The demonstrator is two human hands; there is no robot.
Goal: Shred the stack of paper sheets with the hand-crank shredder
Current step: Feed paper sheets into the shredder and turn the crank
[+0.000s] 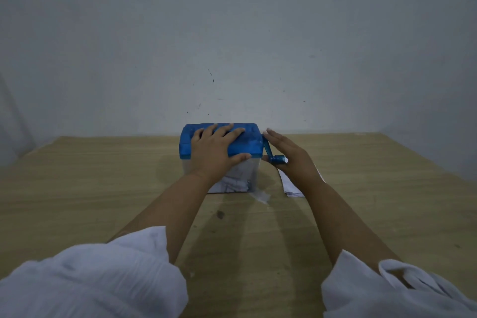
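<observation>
A hand-crank shredder with a blue top [247, 144] and a clear bin [232, 181] holding white shreds stands on the wooden table at the far middle. My left hand [216, 148] lies flat on the blue top, fingers straight, thumb along its front edge. The blue crank handle [276, 159] sticks out on the shredder's right side. My right hand [289, 152] is beside it with straight fingers, the palm against the handle knob. A stack of white paper sheets [291, 186] lies on the table under my right wrist, partly hidden.
A loose white paper scrap [262, 197] lies at the bin's front right corner. The wooden table [103, 188] ends at a pale wall [232, 46] just behind the shredder. White sleeves cover my forearms near the bottom of the view.
</observation>
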